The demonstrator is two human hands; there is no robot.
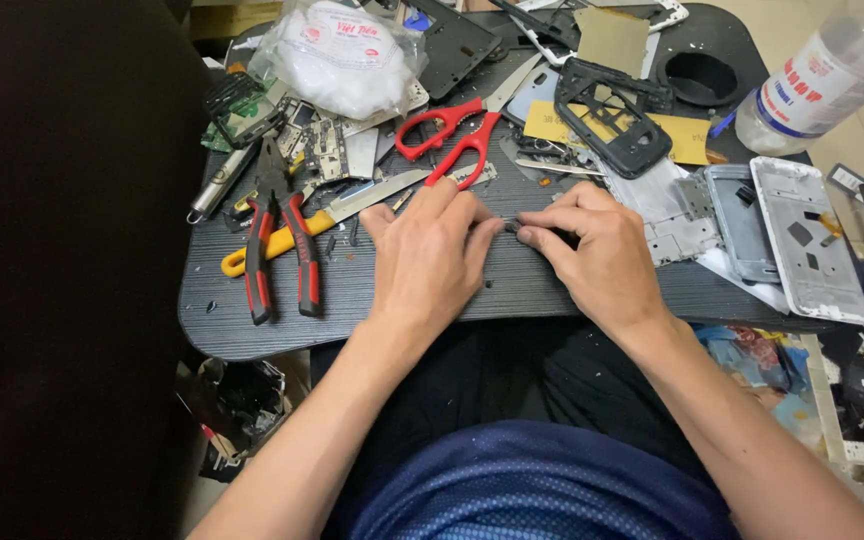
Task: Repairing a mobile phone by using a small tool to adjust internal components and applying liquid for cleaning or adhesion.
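Small dark part (512, 226) pinched between left hand (430, 262), right hand (597, 255); bagged white wadding (337, 55)

Dark lap table (512, 290), red scissors (457, 130), pliers (280, 240), knife (342, 208), phone frames (782, 230)

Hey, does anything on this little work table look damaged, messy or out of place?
Yes. Stripped phone frames and loose circuit boards lie scattered around both hands. A clear bottle lies tipped on its side at the table's right corner, and small fragments dot the surface.
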